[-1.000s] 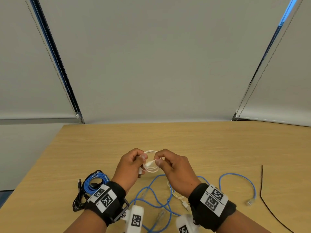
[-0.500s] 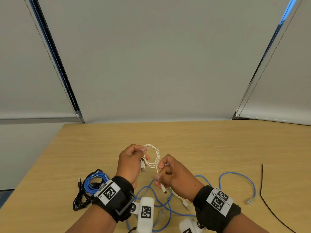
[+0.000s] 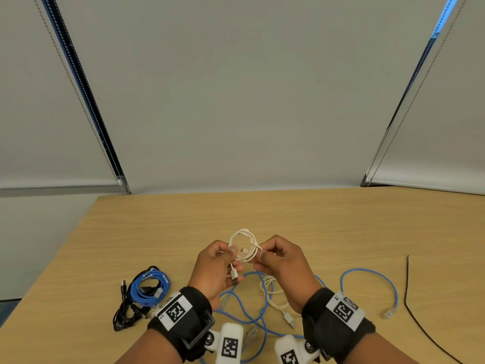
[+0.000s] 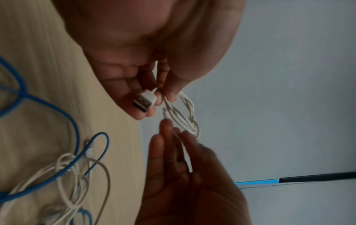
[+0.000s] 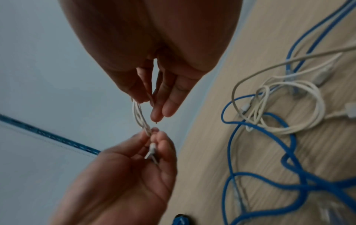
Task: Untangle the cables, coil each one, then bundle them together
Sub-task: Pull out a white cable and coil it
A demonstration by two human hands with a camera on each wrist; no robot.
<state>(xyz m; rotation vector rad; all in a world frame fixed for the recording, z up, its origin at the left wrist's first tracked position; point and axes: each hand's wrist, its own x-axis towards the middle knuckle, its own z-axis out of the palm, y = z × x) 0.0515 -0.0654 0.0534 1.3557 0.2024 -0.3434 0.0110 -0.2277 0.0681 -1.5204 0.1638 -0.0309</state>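
Bare table beyond both hands; loose blue cable and white cable beneath them.

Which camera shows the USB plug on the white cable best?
The left wrist view: the USB plug is large, its metal end facing the camera, beside the left hand fingers. The head view shows it small below that hand; the right wrist view shows only its edge.

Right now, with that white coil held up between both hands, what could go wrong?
The white coil is only pinched by the left hand and right hand; its loops may spring open. Its USB plug dangles over the loose blue cable and could snag if lowered.
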